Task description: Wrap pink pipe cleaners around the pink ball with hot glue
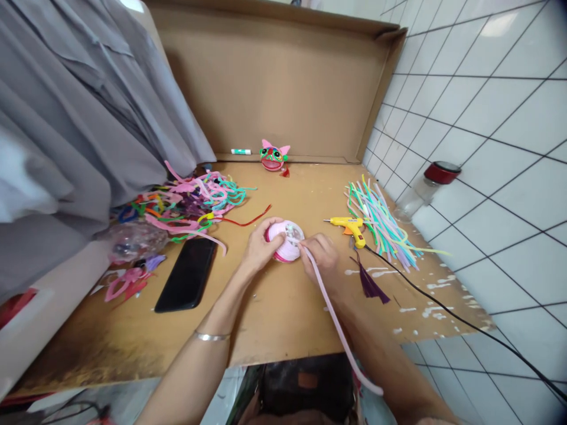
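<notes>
Near the middle of the table, my left hand (pixel 263 245) grips a round pink piece (pixel 287 251) by its left side, fingers behind and thumb on its face. It looks wound from fuzzy pipe cleaner, with a darker pink rim and a pale, partly see-through centre. My right hand (pixel 321 254) is closed at its right side, pinching a light pink pipe cleaner (pixel 330 307). One end of that pipe cleaner lies against the piece; the rest trails down over my right forearm to the table's front. My fingers hide part of the rim.
A yellow glue gun (pixel 349 224) lies to the right, its black cord (pixel 425 301) running off right. Beside it are loose pipe cleaners (pixel 381 224) and a purple tassel (pixel 370 283). Leftward are a phone (pixel 186 274) and a pipe-cleaner heap (pixel 195 195). A cat-eared figure (pixel 272 156) stands behind.
</notes>
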`<state>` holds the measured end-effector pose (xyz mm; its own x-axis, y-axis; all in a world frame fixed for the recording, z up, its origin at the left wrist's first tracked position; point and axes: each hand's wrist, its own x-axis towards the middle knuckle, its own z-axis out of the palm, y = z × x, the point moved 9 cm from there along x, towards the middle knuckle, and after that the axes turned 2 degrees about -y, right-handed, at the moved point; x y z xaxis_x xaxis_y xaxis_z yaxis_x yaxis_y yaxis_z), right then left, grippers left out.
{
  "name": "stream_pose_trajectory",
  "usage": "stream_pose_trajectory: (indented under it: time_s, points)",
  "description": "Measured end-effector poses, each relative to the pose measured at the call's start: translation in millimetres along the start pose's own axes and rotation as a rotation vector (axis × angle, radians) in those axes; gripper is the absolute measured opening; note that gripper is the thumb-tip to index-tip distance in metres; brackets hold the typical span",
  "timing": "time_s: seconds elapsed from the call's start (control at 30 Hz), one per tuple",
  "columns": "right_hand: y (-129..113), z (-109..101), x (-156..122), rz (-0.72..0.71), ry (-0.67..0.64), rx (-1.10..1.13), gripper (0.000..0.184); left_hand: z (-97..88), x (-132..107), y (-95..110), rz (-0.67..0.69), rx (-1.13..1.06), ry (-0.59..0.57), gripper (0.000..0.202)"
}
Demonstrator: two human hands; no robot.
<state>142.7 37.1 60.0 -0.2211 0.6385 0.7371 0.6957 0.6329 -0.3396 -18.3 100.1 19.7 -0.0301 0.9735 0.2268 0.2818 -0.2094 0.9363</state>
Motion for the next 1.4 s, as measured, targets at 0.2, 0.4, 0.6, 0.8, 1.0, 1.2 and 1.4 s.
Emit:
stream_pose_trajectory:
  time_s: [0.2, 0.4, 0.6, 0.8, 1.0, 1.2, 1.4]
  points:
    - [43, -20, -1, 0.119, 0.189, -0.222, 0.025, 0.8, 1, 0, 0.005, 0.010, -0.006, 0.042]
    - [76, 14, 3, 0.149, -0.131, -0.485, 0.024, 2.8, 2, 1, 0.011, -0.002, -0.023, 0.044]
    - [102, -8, 3, 0.400, -0.124, -0.639, 0.033, -1.0, 5, -5, -0.005, -0.025, 0.003, 0.044]
    - [155, -28, -15, 0.800, -0.271, -0.752, 0.050, 2.6, 6, -6, 0.022, -0.036, -0.006, 0.041]
    - [169, -27, -21, 0.873, -0.268, -0.707, 0.054, -2.4, 6, -2, 0.112, -0.019, 0.055, 0.036]
    - [168, -34, -21, 0.872, -0.179, -0.658, 0.045, -3.2, 5, 5, 0.232, -0.073, 0.043, 0.025]
    - [156, -43, -11, 0.840, -0.074, -0.562, 0.039, -0.2, 2, 14, 0.277, -0.060, -0.012, 0.028]
